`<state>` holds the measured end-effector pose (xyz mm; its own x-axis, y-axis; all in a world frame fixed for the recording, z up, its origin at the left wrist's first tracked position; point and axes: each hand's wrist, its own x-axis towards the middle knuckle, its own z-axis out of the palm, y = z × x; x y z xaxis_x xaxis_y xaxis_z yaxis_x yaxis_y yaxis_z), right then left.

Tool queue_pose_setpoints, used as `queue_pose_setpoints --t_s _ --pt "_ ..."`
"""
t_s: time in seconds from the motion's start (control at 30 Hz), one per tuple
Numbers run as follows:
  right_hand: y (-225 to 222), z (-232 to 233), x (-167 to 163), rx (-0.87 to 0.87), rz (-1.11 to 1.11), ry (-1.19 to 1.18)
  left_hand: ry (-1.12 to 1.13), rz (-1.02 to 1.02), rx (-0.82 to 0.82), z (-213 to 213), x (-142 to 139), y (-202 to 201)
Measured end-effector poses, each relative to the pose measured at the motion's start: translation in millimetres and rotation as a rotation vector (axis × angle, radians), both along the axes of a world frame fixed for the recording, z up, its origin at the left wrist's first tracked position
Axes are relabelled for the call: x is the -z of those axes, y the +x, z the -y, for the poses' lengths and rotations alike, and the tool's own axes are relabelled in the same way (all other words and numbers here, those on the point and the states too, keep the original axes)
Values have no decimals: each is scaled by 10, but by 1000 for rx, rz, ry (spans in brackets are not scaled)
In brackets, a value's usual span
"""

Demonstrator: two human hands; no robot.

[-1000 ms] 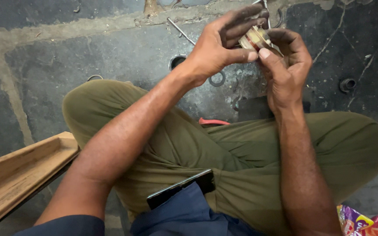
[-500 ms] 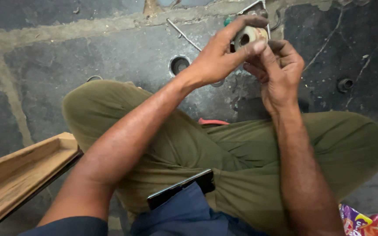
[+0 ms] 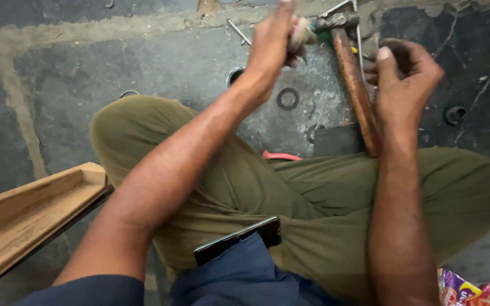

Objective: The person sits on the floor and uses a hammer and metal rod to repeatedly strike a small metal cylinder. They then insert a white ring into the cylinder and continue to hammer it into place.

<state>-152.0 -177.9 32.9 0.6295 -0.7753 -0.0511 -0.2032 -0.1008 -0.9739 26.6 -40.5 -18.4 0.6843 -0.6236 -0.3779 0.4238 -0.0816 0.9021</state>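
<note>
A small pale roundish piece (image 3: 301, 35), blurred, sits in the left hand (image 3: 273, 45), beside a wooden-handled hammer (image 3: 355, 85).

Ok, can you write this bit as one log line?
left hand: holds small pale part | right hand: curled, contents unclear | hammer: on floor between hands

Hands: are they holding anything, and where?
The left hand grips a small pale object, blurred, in its fingertips. The right hand looks curled; anything inside can't be told.
</note>
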Motion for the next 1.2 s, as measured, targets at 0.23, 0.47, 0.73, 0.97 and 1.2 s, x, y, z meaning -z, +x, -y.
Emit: queue_pose_setpoints --t_s 0.23,0.47,0.73,0.97,1.2 --pt "9 -456 97 -560 -208 -776 -16 102 -342 -16 91 238" --pt "30 -156 206 -272 -381 -851 -38 -48 -139 10 -48 153" --pt "-137 -43 479 -348 -694 -590 151 175 -123 64 -213 51" --pt "-285 333 761 -79 -458 -757 66 110 -253 23 -138 146" --pt "-251 263 651 11 -562 -847 -59 68 -465 11 -91 369"
